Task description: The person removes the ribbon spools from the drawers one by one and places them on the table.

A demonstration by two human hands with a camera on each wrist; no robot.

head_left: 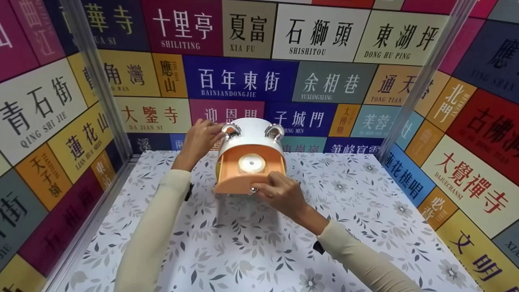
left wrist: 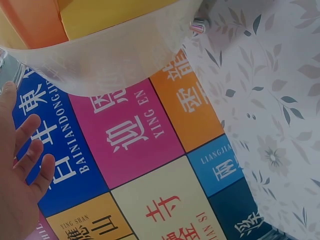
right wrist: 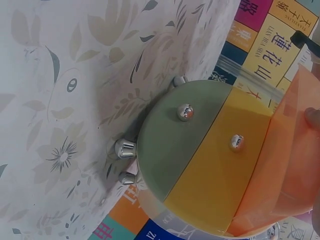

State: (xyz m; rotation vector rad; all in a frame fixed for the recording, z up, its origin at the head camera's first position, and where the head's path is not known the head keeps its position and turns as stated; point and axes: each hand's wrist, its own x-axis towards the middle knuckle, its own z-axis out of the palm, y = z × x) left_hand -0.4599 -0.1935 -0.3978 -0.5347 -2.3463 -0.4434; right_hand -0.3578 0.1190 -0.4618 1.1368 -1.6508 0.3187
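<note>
1. The small drawer cabinet, white-shelled with two chrome loops on top, stands on the floral worktop near the back wall, straight ahead of the person.
2. Its orange top drawer juts out toward the person, long axis front to back.
3. The right hand pinches the drawer's front edge and is the nearer.
4. The left hand, fingers extended, steadies the shell's left side.
</note>
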